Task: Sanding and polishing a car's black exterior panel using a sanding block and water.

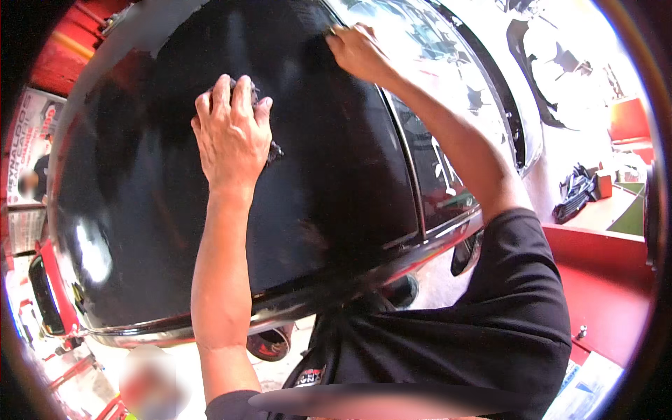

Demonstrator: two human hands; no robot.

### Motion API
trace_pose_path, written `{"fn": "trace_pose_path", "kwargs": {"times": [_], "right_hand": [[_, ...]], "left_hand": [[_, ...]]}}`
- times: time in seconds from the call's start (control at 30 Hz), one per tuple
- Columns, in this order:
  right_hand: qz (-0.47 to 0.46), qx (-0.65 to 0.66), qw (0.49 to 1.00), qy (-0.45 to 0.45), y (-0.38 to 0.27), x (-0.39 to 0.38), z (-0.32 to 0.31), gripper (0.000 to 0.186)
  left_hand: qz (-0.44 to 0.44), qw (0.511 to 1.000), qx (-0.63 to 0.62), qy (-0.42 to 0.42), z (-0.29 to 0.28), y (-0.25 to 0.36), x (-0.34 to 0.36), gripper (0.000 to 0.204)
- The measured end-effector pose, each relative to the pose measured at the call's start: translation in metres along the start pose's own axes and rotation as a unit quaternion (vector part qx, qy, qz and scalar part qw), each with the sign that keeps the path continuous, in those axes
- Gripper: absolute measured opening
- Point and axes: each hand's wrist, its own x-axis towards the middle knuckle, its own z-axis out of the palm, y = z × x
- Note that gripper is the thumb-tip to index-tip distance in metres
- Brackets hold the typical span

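Observation:
The glossy black car roof fills the middle of the view. My left hand lies over a dark, bunched cloth on the roof, fingers bent over it and pressing down. Only ragged bits of the cloth show along the thumb side; the rest is under the palm. Farther off to the right, my right hand is closed at the roof's edge by the windshield. Its fingers are curled, and whatever they may hold is too small to name. A dark trim strip runs along the roof beside my right forearm.
A red wing mirror or panel stands at the lower left. To the right are a red bench, a black bundle and a red box. A poster hangs at the far left. My body leans against the car's side.

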Motion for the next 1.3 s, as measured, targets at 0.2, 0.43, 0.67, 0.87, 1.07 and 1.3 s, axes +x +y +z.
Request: {"fn": "trace_pose_path", "kwargs": {"times": [0.2,0.43,0.67,0.87,1.07,1.3], "right_hand": [[-0.053,-0.116,0.978,0.167,0.075,0.074,0.035,0.022],[0.126,-0.015,0.990,-0.066,-0.057,-0.090,-0.079,0.030],[-0.165,-0.163,0.969,0.081,0.032,0.081,0.065,0.028],[0.128,-0.023,0.989,-0.067,0.013,0.052,0.068,0.045],[0.139,0.015,0.984,-0.108,-0.061,-0.079,-0.076,0.030],[-0.053,-0.107,0.977,0.174,0.107,0.111,0.063,0.032]], "left_hand": [[0.042,0.998,-0.045,0.023,0.015,0.018,0.021,0.043],[-0.002,1.000,-0.004,-0.013,0.008,0.003,0.003,0.043],[-0.011,1.000,0.019,-0.010,-0.004,-0.008,-0.007,0.044],[-0.009,1.000,-0.005,-0.025,0.017,-0.012,-0.011,0.043],[-0.013,1.000,-0.002,-0.016,0.004,0.000,0.005,0.044],[0.010,0.999,-0.034,0.008,-0.004,0.020,0.017,0.043]]}}
